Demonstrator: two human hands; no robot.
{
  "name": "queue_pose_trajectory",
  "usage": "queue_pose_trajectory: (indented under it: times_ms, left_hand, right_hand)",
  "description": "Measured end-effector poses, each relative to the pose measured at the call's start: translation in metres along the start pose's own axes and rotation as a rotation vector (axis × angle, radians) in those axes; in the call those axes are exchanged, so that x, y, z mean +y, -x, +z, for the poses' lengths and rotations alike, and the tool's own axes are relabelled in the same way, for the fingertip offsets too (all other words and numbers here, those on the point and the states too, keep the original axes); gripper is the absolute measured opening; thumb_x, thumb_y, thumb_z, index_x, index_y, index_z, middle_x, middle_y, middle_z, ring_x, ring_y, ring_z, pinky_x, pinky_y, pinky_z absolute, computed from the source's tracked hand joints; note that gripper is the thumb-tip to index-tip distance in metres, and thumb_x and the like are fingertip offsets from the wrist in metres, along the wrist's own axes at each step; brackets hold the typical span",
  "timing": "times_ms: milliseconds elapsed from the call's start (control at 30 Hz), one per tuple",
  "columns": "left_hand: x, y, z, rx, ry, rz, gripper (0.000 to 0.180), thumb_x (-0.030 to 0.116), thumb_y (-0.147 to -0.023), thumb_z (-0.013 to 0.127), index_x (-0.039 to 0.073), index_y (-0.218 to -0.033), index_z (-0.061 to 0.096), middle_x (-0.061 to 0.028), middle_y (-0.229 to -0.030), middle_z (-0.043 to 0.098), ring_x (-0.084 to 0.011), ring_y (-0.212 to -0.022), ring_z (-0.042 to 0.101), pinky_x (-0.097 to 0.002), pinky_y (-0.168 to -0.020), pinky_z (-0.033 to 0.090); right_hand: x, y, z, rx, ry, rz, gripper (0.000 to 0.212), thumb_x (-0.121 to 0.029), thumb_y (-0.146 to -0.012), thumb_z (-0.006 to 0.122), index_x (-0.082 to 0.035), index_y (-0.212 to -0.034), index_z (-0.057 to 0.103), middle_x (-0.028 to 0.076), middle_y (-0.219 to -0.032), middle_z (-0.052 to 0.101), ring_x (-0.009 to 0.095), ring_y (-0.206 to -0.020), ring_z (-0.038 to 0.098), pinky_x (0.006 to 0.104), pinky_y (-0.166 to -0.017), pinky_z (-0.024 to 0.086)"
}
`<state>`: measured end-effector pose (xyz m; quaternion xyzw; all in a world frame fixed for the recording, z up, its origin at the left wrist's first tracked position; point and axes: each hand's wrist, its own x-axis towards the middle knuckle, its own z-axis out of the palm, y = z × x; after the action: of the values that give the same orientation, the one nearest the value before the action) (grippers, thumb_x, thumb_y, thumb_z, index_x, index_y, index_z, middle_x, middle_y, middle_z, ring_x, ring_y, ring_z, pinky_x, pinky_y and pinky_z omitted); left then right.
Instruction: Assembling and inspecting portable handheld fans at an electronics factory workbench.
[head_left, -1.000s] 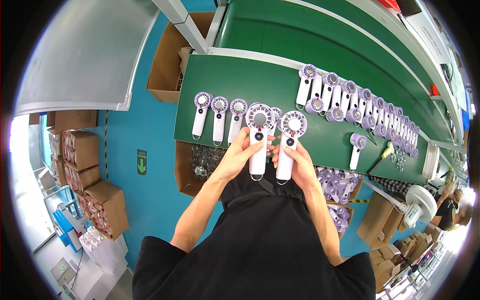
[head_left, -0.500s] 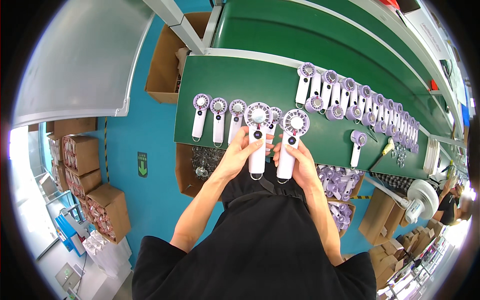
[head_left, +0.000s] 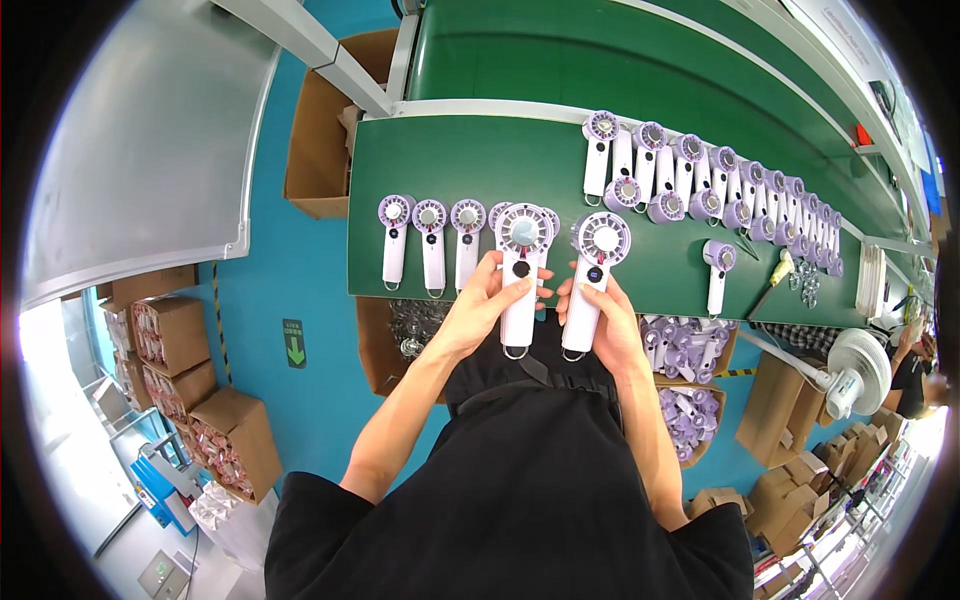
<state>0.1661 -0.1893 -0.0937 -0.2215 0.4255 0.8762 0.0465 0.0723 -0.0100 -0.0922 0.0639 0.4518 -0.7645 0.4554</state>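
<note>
My left hand is wrapped round the white handle of a lilac handheld fan, its thumb by the dark round display. A second handheld fan of the same kind is gripped in my right hand, thumb just below its lit display. Both fans are upright, heads away from me and wrist loops toward me, side by side at the table's near edge. Beyond my left hand lies a row of like fans, among them a fan; those at its right end are partly hidden by the held fan.
A long double row of fans runs along the back right of the green table. A lone fan lies nearer, left of a yellow-handled tool. Cartons of fans stand below right, a carton below left.
My right hand and its fan have shifted slightly right, widening the gap between the two held fans. The left fan's display was lit and now looks dark. The view has turned a little.
</note>
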Motion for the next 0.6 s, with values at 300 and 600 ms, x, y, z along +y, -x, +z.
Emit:
queue_pose_trajectory:
  times_ms: [300, 600]
  left_hand:
    - [0.0042, 0.0044, -0.0003, 0.025, 0.022, 0.016, 0.032, 0.008, -0.097, 0.051, 0.000, -0.122, 0.033, -0.0204, -0.119, 0.059, -0.0246, -0.102, 0.064, -0.0368, -0.089, 0.054]
    - [0.0017, 0.0077, -0.0021, 0.045, 0.044, 0.017, 0.033, 0.008, -0.097, 0.051, 0.000, -0.123, 0.033, -0.0203, -0.118, 0.060, -0.0245, -0.101, 0.064, -0.0372, -0.089, 0.054]
  right_hand:
    - [-0.0008, -0.0014, 0.0027, 0.000, 0.012, 0.004, 0.043, -0.017, -0.092, 0.056, 0.002, -0.129, 0.044, 0.012, -0.095, 0.061, 0.020, -0.081, 0.062, 0.0333, -0.070, 0.052]
    - [-0.0007, -0.0019, 0.0037, 0.005, 0.020, 0.021, 0.042, -0.016, -0.093, 0.055, 0.002, -0.130, 0.043, 0.012, -0.095, 0.061, 0.020, -0.082, 0.062, 0.0334, -0.070, 0.052]
